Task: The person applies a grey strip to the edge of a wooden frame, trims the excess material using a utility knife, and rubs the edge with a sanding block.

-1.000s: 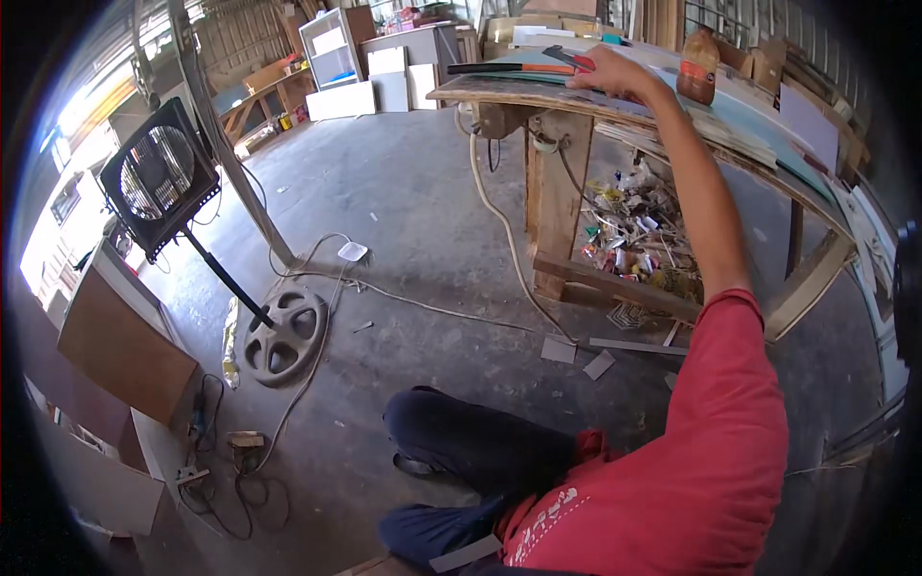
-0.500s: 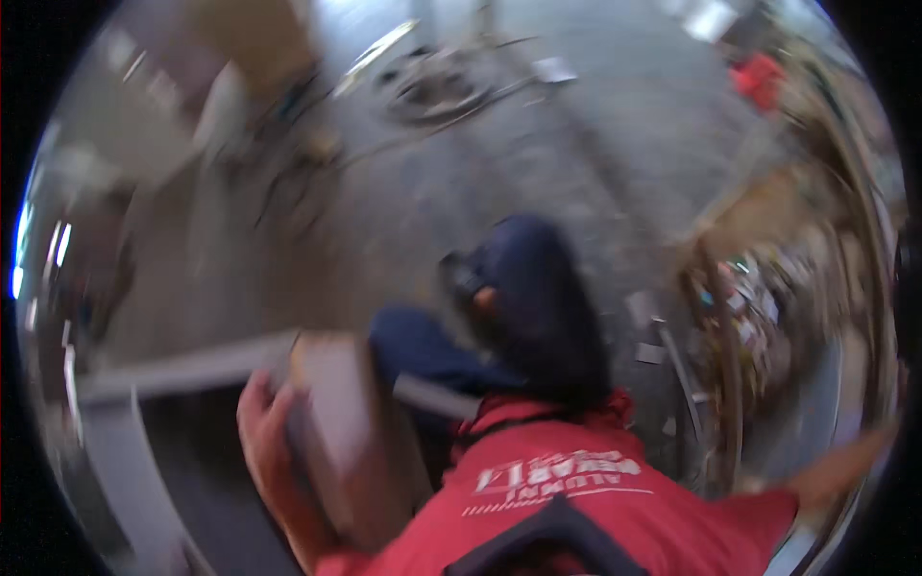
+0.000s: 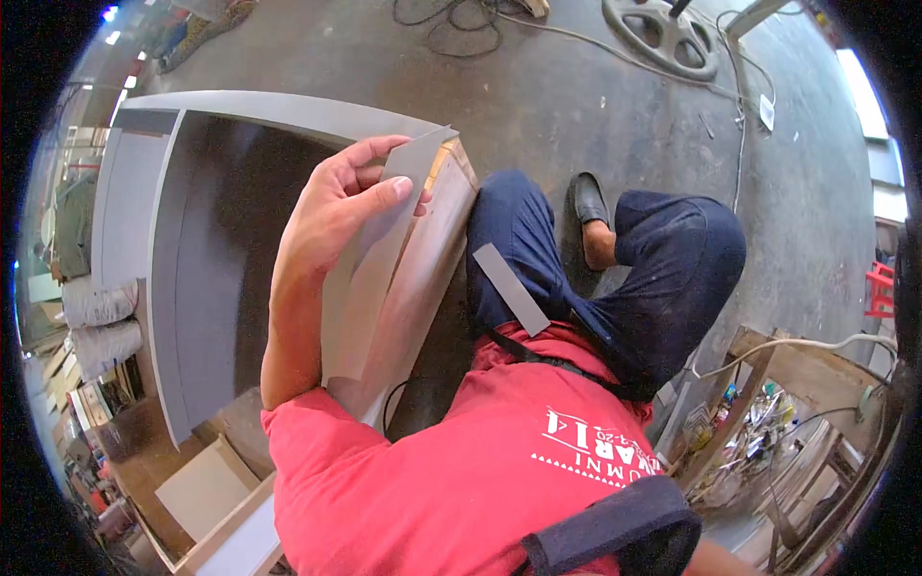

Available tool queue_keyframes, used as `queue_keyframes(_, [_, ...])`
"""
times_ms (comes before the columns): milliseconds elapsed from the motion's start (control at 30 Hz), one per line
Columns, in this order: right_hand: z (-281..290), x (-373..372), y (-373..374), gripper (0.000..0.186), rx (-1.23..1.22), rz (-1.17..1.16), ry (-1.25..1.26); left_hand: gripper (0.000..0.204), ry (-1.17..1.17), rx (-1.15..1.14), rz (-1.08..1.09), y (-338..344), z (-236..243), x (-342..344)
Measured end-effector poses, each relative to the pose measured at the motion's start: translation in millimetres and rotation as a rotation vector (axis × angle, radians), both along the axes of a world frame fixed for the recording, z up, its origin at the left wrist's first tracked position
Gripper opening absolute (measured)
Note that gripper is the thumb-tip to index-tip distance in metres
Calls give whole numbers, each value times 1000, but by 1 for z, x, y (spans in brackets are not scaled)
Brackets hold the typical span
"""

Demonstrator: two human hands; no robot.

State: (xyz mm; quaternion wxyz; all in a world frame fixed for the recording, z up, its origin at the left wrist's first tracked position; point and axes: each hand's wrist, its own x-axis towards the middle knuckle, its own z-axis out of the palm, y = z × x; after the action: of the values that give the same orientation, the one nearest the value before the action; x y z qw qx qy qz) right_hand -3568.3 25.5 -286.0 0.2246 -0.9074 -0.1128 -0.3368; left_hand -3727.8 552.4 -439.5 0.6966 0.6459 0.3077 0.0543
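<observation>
My left hand point(image 3: 351, 197) is closed at the corner of a grey cabinet point(image 3: 279, 104) with a dark interior. Its thumb and fingers grip a thin grey laminate strip point(image 3: 382, 226) that runs down along the cabinet's side. Beside the strip, the bare wooden edge point(image 3: 444, 197) of the panel shows. A short grey offcut point(image 3: 511, 288) lies across my lap. Only part of my right forearm point(image 3: 720, 562) shows at the lower edge; my right hand is out of view.
Floor cable point(image 3: 615, 50) runs past a grey spoked wheel base point(image 3: 663, 34). At lower right stands a wooden bin point(image 3: 812, 384) with scraps. A red stool point(image 3: 879, 288) is at the far right. Boards and an open wooden box point(image 3: 226, 518) lie at lower left.
The view has swung left, bringing the cabinet nearer the middle. My left hand stays at the cabinet corner, now plainly gripping the strip. My right arm, earlier reaching out right, has dropped mostly from view.
</observation>
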Motion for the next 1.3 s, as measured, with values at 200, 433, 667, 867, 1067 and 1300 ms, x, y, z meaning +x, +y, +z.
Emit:
queue_keyframes(200, [-190,10,199,24,54,829,994,42,-30,58,-101,9,25,14])
queue_keyframes(433, [-361,-36,247,40,-541,1036,987,44,-63,61,-64,-7,43,-6])
queue_keyframes(667, [-241,17,266,33,510,973,1092,32,-7,59,23,-12,28,-26])
queue_keyframes(867, [-198,10,355,31,626,1160,1334,28,-35,168,11,-10,9,-15])
queue_keyframes(1067, [-207,3,369,32,767,1168,1463,37,94,298,-12,-15,0,-12])
queue_keyframes(1300, [-216,0,358,28,837,1234,1574,46,142,450,-9,-20,0,-7])
